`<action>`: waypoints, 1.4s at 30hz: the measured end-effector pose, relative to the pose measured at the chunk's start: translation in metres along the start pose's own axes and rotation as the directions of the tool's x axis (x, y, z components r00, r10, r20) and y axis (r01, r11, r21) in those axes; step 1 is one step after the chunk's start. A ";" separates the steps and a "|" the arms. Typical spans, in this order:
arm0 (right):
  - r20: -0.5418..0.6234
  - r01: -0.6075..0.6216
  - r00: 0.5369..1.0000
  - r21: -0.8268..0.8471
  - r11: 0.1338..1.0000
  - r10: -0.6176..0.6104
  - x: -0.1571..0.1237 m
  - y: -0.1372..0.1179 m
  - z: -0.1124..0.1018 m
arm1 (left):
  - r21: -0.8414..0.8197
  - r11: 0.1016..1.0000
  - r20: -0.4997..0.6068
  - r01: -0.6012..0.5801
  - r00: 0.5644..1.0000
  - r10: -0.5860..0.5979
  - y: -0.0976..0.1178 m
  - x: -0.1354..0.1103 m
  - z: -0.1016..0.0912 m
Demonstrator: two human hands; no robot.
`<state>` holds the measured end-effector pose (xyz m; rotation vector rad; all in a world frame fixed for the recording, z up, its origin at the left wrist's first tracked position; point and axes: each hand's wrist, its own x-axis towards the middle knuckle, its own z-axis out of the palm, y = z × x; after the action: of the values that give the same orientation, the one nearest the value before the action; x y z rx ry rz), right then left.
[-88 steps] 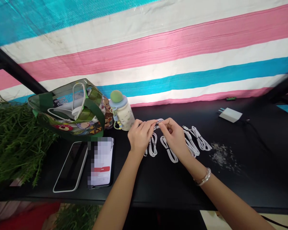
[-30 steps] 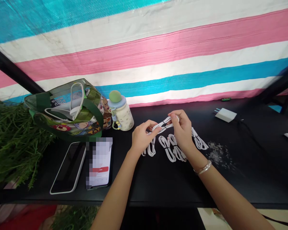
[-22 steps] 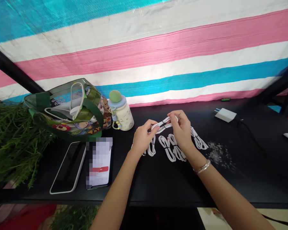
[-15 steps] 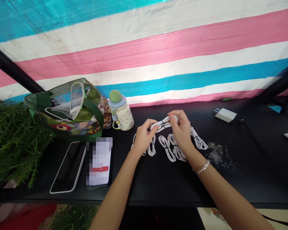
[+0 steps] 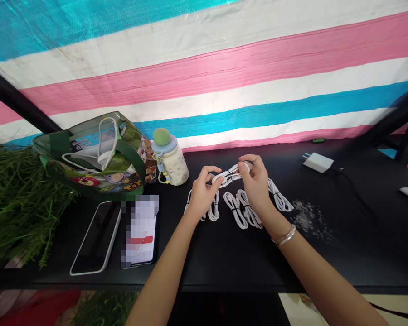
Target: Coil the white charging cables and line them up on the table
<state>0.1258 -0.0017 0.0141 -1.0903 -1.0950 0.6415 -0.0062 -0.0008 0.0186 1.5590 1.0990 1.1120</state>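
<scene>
1. Held cable bundle (image 5: 231, 174), white, coiled, with dark tie around its middle. Location: between the two hands, apparently raised above the black table (image 5: 217, 262). Long axis: left to right across the view, right end slightly farther off. Neither hand is nearer; each has one end, the bundle lying rightward of the left fingertips and leftward of the right.

2. Left hand (image 5: 201, 194), one. Thumb laid along the bundle's left end, index finger arched over it; end pinched. Contact of the remaining fingers is hidden.

3. Right hand (image 5: 256, 183), one. Thumb and fingertips pinching the right end; metal bracelet (image 5: 285, 236) at the wrist.

4. Tied white cables, on the table: a first coil (image 5: 214, 210) just beside the left hand, with another loop partly behind that hand; a second coil (image 5: 235, 210) and a third coil (image 5: 249, 209) side by side between the wrists, the third partly covered by the right hand; a fourth coil (image 5: 280, 195) to the right of the right hand.

5. Surroundings: pale scraps (image 5: 309, 219) and white charger (image 5: 318, 162), right; lidded bottle (image 5: 175, 165), green bag (image 5: 98, 158) and two phones, left.
</scene>
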 end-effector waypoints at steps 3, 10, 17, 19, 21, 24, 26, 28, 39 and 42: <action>0.010 -0.073 0.997 0.072 0.995 0.073 0.001 0.004 0.001 | -0.048 0.999 -0.022 -0.006 1.000 0.005 -0.002 0.000 0.001; 0.043 -0.147 0.989 0.170 0.974 0.142 0.001 0.007 0.002 | -0.144 0.989 -0.023 -0.015 1.000 0.011 -0.005 0.001 0.002; 0.055 -0.106 0.993 0.104 0.989 0.100 0.003 0.005 -0.002 | -0.107 0.994 0.000 -0.022 1.000 0.022 -0.004 0.000 0.002; 0.033 -0.079 0.997 0.072 0.994 0.077 0.003 0.004 -0.002 | -0.049 0.998 0.014 -0.035 0.999 0.036 -0.002 0.000 0.002; 0.004 -0.033 0.999 0.025 0.999 0.033 0.003 0.003 -0.002 | 0.041 0.998 0.035 -0.055 0.998 0.054 0.000 -0.002 0.000; -0.011 0.035 0.999 -0.089 0.995 -0.036 0.002 0.002 -0.003 | 0.263 0.959 0.080 -0.109 0.993 0.091 0.004 -0.004 -0.003; 0.004 0.065 0.998 -0.158 0.985 -0.065 0.002 0.002 -0.004 | 0.406 0.902 0.108 -0.147 0.988 0.112 0.005 -0.006 -0.005; 0.021 0.090 0.996 -0.195 0.977 -0.088 0.002 0.003 -0.005 | 0.486 0.858 0.109 -0.169 0.985 0.132 0.005 -0.007 -0.006; 0.576 0.235 0.817 -0.372 0.898 0.025 -0.003 0.011 -0.004 | 0.559 0.824 -0.047 -0.098 0.988 0.149 0.005 -0.001 -0.011; 0.617 0.407 0.786 -0.461 0.788 -0.045 -0.005 0.019 -0.001 | 0.614 0.787 -0.031 -0.067 0.994 0.109 0.004 0.000 -0.011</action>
<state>0.1266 0.0003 -0.0051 -1.2651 -2.0365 0.4437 -0.0159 0.0004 0.0245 2.1047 1.5505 0.9089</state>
